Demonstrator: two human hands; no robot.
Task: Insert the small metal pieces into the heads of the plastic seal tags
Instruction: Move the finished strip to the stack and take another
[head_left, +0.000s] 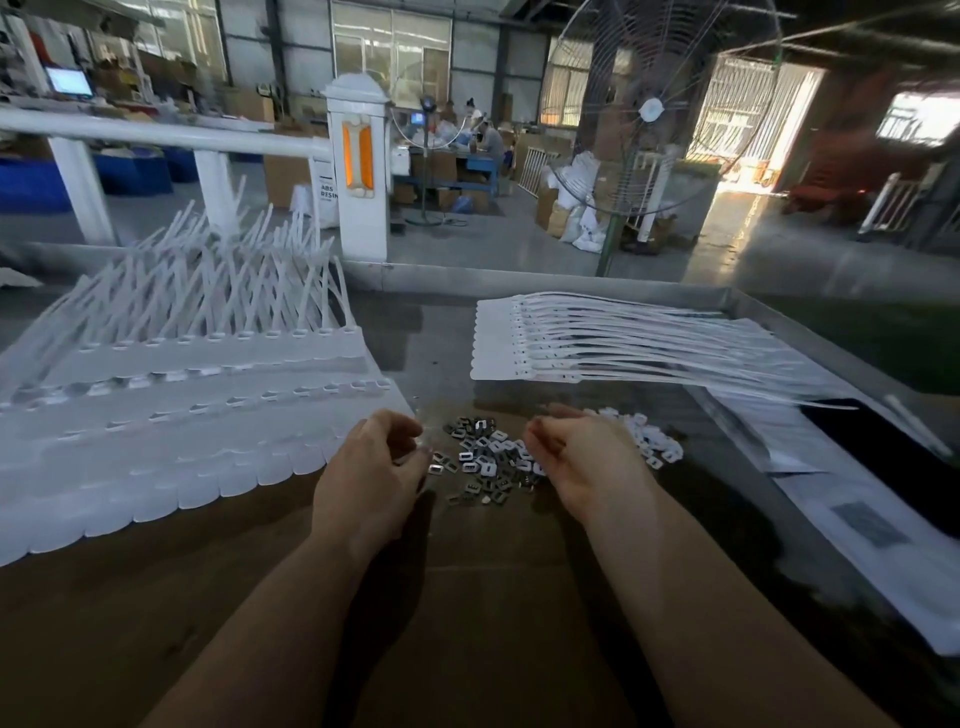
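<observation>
A loose pile of small metal pieces (483, 460) lies on the dark table between my hands. My left hand (371, 470) hovers at the pile's left edge with thumb and fingers curled inward, fingertips close to the nearest pieces. Over the pile's right side, my right hand (584, 460) also has its fingers curled. Whether either hand holds a piece is hidden. Overlapping rows of white plastic seal tags (182, 415) cover the table's left, heads in lines and tails pointing up and away. A flat stack of seal tags (571, 338) lies at the back right.
A small heap of white plastic caps (652, 439) sits just right of my right hand. White bags or sheets (857, 519) lie along the table's right edge. Beyond the table's raised metal rim (519, 273) stand a large fan (654, 111) and a white post (358, 166).
</observation>
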